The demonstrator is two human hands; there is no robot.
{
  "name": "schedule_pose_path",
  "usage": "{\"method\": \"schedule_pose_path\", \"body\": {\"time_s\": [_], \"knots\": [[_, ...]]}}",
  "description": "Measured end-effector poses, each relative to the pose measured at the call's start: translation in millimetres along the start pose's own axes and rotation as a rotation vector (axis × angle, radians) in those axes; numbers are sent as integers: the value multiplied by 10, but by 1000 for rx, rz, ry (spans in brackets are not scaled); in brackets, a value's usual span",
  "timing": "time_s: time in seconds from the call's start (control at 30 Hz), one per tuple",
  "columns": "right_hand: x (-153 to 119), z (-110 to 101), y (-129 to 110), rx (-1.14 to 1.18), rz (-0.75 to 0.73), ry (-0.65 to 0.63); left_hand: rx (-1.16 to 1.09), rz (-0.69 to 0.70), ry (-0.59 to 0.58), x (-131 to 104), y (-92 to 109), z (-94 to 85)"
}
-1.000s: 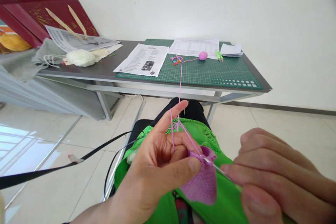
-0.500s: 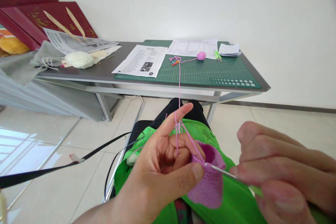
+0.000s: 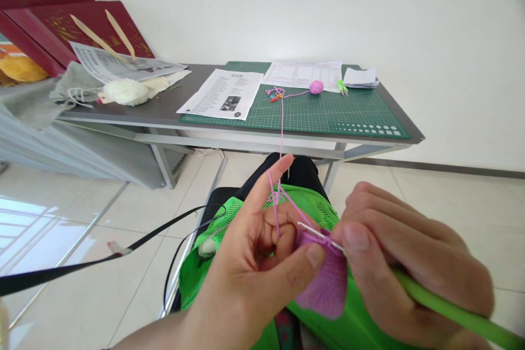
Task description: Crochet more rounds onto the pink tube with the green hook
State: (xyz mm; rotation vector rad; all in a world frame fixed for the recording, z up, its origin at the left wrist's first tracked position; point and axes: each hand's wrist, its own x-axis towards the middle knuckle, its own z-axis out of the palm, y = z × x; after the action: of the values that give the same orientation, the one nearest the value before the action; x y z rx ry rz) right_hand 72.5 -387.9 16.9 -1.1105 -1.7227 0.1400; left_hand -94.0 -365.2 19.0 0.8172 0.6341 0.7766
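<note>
My left hand [image 3: 262,246] pinches the top edge of a pink crocheted piece [image 3: 328,284] between thumb and curled fingers. Its index finger points up, with pink yarn [image 3: 282,126] looped round it. My right hand [image 3: 402,257] grips a crochet hook with a green handle [image 3: 447,303]. The silver shaft passes through the piece's edge, and its tip lies beside my left fingers. From my left hand the yarn runs up to the table, where a small pink yarn ball [image 3: 316,87] rests on a green cutting mat [image 3: 303,115].
On the table [image 3: 164,106] lie a printed sheet [image 3: 221,93], more papers [image 3: 303,74], green snips [image 3: 342,87] and small coloured markers. White yarn [image 3: 125,92] and dark red bags [image 3: 94,27] are at the left. A black strap [image 3: 82,265] crosses the lower left.
My right hand has moved left, close to the pink piece. The hook's tip now pokes out farther left past the edge, and my left index finger has shifted slightly left.
</note>
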Motion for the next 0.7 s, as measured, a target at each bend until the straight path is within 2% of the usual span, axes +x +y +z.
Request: {"method": "schedule_pose_path", "body": {"time_s": [0.1, 0.2, 0.27, 0.33, 0.4, 0.5, 0.6, 0.7], "knots": [[-32, 47, 6, -67, -61, 81, 50, 12, 98, 1, -32, 80], [-38, 94, 32, -165, -110, 106, 81, 99, 175, 32, -106, 151], [-28, 134, 66, -215, -126, 131, 135, 157, 276, 69, -152, 196], [-23, 180, 114, -212, -174, 200, 170, 199, 365, 104, -175, 231], [-33, 229, 175, -188, -216, 241, 149, 219, 403, 121, -169, 237], [-86, 292, 273, -153, -261, 280, 19, 169, 309, 105, -124, 167], [-151, 290, 330, -137, -311, 316, -111, 27, 142, 70, -68, 50], [-179, 182, 299, -97, -258, 232, -183, -60, 26, 54, -23, -29]]}}
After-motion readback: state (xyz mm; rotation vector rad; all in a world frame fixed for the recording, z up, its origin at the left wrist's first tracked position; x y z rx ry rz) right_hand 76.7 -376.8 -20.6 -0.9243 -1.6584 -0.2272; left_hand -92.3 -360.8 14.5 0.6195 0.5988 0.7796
